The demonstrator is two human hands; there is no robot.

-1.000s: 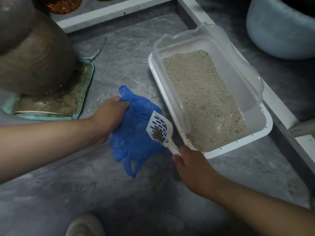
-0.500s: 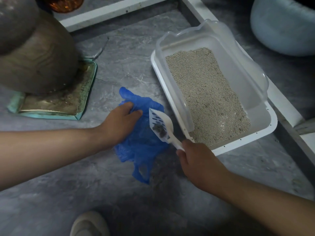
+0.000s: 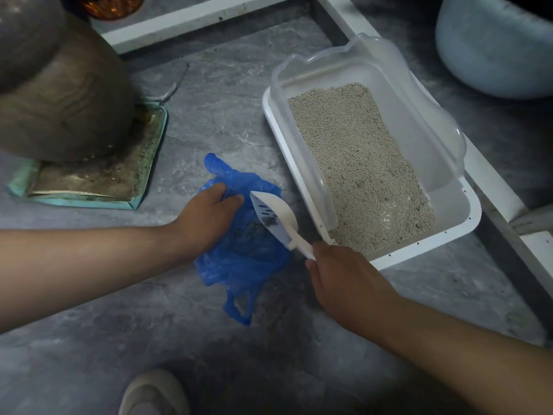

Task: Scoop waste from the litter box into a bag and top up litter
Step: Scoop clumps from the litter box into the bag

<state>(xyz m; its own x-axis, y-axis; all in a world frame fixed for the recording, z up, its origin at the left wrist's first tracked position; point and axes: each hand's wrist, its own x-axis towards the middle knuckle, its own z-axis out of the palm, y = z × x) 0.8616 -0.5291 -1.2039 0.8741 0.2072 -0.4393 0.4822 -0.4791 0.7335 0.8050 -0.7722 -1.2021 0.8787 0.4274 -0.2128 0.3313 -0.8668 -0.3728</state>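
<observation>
A white litter box (image 3: 466, 223) with a clear plastic rim holds grey litter (image 3: 356, 163) on the floor at centre right. Left of it lies a crumpled blue plastic bag (image 3: 248, 265). My left hand (image 3: 206, 217) grips the bag's upper edge. My right hand (image 3: 344, 280) holds the handle of a white slotted scoop (image 3: 275, 217), tilted on its side over the bag. A dark clump of waste sits in the scoop's bowl.
A big brown pot (image 3: 59, 85) stands on a dirty teal tray (image 3: 140, 175) at the left. A pale blue tub (image 3: 490, 46) is at top right. White frame rails (image 3: 508, 211) run behind and beside the litter box. A shoe toe (image 3: 152, 393) shows at the bottom.
The scoop has turned from flat to tilted on its side over the bag. My left hand has shifted right along the bag and taken hold of its upper edge.
</observation>
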